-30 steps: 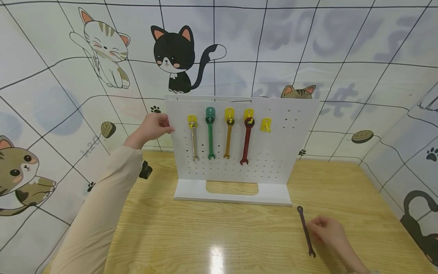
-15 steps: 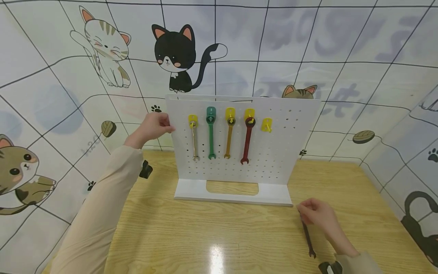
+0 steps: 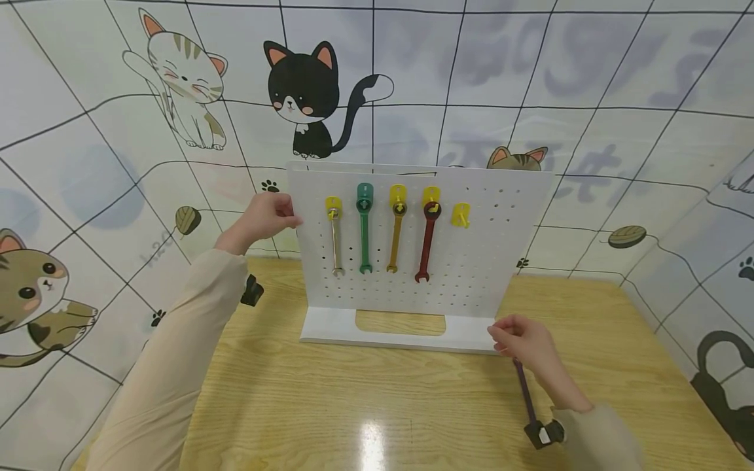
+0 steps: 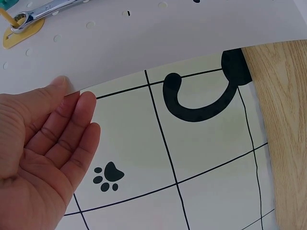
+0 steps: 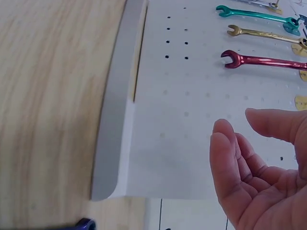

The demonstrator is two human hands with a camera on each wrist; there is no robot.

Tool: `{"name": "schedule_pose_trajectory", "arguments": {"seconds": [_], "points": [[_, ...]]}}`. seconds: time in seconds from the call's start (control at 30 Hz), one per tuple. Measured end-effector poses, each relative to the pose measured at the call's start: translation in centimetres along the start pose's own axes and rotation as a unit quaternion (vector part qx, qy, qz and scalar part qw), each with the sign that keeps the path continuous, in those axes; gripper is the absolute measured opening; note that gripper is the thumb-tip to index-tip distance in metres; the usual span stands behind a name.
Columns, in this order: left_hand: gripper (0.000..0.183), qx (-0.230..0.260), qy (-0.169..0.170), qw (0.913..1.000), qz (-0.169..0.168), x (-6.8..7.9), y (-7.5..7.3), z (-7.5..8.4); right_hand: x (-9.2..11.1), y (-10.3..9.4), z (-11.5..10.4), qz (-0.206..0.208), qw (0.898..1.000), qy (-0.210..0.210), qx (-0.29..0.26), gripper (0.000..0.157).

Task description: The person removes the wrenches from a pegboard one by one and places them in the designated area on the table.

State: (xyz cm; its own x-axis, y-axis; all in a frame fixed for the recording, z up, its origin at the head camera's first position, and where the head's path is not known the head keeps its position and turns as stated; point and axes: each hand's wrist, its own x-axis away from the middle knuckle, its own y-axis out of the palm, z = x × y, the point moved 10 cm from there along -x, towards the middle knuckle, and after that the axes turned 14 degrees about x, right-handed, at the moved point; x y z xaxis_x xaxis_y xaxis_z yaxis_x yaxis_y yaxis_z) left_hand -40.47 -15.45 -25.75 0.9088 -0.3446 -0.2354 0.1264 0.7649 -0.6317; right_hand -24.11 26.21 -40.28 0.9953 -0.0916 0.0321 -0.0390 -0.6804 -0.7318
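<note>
A white pegboard [image 3: 471, 281] stands upright on a wooden table [image 3: 383, 405]. On its yellow hooks hang a silver wrench [image 3: 334, 239], a green wrench [image 3: 364, 229], a gold wrench [image 3: 394, 235] and a red wrench [image 3: 425, 242]. The fifth yellow hook [image 3: 460, 214] is bare. My left hand [image 3: 268, 219] rests straight fingers [image 4: 72, 110] against the board's left edge. My right hand [image 3: 512, 337] hovers, palm empty [image 5: 249, 163], at the board's lower right corner. A dark purple wrench [image 3: 523, 389] lies flat on the table under that wrist; only its tip [image 5: 84, 224] shows in the right wrist view.
Cat-patterned sheets [image 3: 118, 163] wall in the table at the back and both sides. The board's flat base [image 3: 330, 330] juts forward onto the table. A black wrist camera [image 3: 544, 433] sits by the purple wrench's near end.
My right hand has moved from beside the purple wrench up and left to the board's lower right corner. The wrench still lies on the table. My left hand has stayed put.
</note>
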Motion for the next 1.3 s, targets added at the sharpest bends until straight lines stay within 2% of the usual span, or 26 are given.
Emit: {"name": "schedule_pose_trajectory", "arguments": {"seconds": [0.4,0.6,0.83,1.03,1.3], "points": [[0.015,-0.002,-0.005,1.0,-0.003,0.0,0.0,0.0,-2.0,0.4,-4.2,0.007,0.998,-0.062,-0.025,0.033],[0.015,0.002,-0.006,1.0,-0.005,0.0,0.1,-0.1,-3.0,0.8,-5.7,0.005,0.997,-0.065,-0.031,0.036],[0.014,0.004,-0.007,1.0,-0.003,-0.1,0.0,-0.2,-4.3,1.3,-7.9,0.012,0.995,-0.095,-0.03,0.036],[0.013,0.003,-0.006,1.0,-0.005,-0.2,0.0,-0.1,-5.4,1.8,-9.5,0.009,0.994,-0.095,-0.06,0.037],[0.012,0.002,-0.007,1.0,-0.003,-0.1,0.0,0.0,-6.7,1.9,-11.3,0.028,0.988,-0.103,-0.111,0.035]]}}
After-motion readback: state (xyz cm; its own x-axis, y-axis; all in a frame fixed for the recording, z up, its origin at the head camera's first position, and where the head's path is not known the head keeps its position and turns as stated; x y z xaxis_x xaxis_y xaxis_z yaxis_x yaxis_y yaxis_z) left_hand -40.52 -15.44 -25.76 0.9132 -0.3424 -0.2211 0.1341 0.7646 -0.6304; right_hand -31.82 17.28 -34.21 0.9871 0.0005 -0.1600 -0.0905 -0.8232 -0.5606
